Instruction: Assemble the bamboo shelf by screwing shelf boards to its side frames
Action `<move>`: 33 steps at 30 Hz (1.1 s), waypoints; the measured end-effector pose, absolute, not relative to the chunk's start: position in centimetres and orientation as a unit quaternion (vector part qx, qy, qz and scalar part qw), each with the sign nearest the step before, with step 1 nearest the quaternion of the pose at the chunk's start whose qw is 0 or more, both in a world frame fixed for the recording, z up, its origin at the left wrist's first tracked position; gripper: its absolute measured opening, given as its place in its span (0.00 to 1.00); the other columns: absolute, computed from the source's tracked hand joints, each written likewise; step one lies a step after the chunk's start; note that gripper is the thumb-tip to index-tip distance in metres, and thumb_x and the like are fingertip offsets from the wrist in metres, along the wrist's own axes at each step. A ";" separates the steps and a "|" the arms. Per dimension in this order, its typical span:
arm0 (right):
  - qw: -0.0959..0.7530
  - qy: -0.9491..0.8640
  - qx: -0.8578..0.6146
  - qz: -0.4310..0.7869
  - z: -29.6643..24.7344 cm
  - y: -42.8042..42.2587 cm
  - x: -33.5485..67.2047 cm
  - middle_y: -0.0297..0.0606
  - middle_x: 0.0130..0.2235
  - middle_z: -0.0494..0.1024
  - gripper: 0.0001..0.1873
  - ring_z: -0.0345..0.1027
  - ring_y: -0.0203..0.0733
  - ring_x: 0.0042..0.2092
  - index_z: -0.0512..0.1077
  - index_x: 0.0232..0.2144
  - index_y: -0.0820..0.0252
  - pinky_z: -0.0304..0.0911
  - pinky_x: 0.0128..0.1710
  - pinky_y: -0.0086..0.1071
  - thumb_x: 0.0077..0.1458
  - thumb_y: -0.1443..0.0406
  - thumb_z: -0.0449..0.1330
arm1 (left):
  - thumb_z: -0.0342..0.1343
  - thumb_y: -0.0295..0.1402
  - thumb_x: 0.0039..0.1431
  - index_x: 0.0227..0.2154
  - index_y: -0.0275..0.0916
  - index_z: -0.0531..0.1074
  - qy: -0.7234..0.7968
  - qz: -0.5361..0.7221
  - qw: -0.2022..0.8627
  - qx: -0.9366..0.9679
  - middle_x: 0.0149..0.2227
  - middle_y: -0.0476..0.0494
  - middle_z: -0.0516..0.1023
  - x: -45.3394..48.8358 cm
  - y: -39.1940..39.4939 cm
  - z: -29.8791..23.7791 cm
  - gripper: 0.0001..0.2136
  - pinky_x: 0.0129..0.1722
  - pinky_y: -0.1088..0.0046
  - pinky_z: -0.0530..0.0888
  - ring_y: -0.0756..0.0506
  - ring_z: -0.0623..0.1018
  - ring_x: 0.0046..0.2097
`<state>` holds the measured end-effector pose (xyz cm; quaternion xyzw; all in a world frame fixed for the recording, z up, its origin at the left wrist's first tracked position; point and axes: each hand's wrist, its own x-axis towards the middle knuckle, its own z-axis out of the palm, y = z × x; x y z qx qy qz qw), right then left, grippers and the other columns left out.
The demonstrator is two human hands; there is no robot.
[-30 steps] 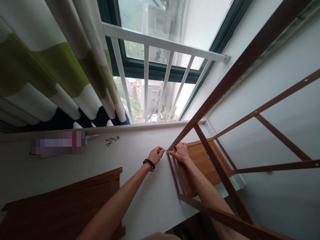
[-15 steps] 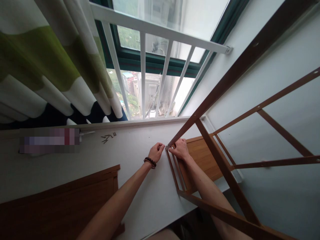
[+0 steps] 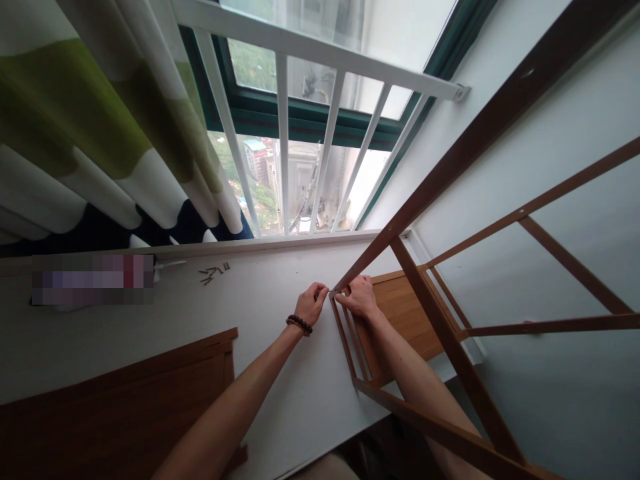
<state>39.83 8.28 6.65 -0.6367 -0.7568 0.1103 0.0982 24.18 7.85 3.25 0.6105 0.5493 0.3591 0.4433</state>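
Note:
A brown wooden frame (image 3: 460,149) of long posts and crossbars stands at a slant on the right, its near corner resting by the white surface (image 3: 280,393). At that corner my left hand (image 3: 310,303), with a dark beaded bracelet on the wrist, pinches with thumb and fingertips. Whatever it holds is too small to name. My right hand (image 3: 361,297) is wrapped round the frame end just right of it, its fingers partly hidden behind the post. Under my right arm lies a lighter wooden panel (image 3: 407,317) within the frame.
Several small metal pieces, like screws or bolts, (image 3: 213,272) lie left of my hands. Farther left is a blurred-out package (image 3: 93,280). Another dark wooden panel (image 3: 125,407) occupies the lower left. Behind are a curtain (image 3: 135,133), white railing (image 3: 320,50) and window.
The view has shifted slightly. Both hands stay at the frame's corner, with my left fingers still pinched and my right hand still gripping the frame.

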 end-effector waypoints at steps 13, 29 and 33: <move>0.097 -0.758 -0.636 0.107 6.3 8.3 39.9 0.34 0.29 0.70 0.11 0.59 0.41 0.37 0.70 0.27 0.57 0.45 0.41 0.35 0.46 0.56 0.55 | 0.45 0.44 0.55 0.28 0.39 0.66 0.533 0.396 0.493 0.562 0.20 0.51 0.68 25.0 7.1 2.2 0.13 0.25 0.77 0.65 0.52 0.67 0.22; 0.101 -0.758 -0.634 0.112 6.1 8.4 40.1 0.34 0.31 0.71 0.12 0.59 0.41 0.37 0.70 0.27 0.57 0.45 0.42 0.34 0.45 0.55 0.56 | 0.45 0.45 0.54 0.28 0.38 0.66 0.545 0.395 0.501 0.543 0.20 0.52 0.68 25.1 7.0 1.7 0.14 0.24 0.77 0.65 0.52 0.67 0.21; 0.097 -0.758 -0.636 0.110 6.2 8.4 40.1 0.35 0.31 0.71 0.12 0.59 0.41 0.38 0.70 0.27 0.57 0.45 0.42 0.34 0.46 0.55 0.56 | 0.46 0.45 0.54 0.28 0.38 0.66 0.552 0.401 0.505 0.528 0.20 0.52 0.68 25.0 6.9 1.7 0.14 0.24 0.77 0.65 0.53 0.67 0.21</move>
